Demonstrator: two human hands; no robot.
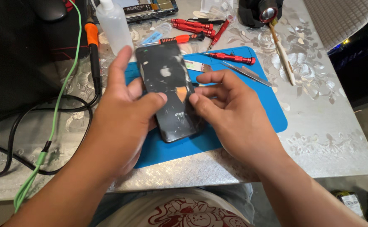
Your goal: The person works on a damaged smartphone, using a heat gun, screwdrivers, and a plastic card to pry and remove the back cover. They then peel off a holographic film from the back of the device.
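I hold a black smartphone back side up above a blue work mat. Its glossy back is scuffed and carries a small orange patch near the middle. My left hand cradles the phone from the left, index finger along its top edge and thumb pressed on the back. My right hand grips the phone's right edge, thumb on the back beside the left thumb.
Several red-handled screwdrivers and metal tweezers lie on and behind the mat. A clear squeeze bottle, an orange-handled soldering iron, black and green cables, a wooden-handled tool and another opened device sit on the patterned table.
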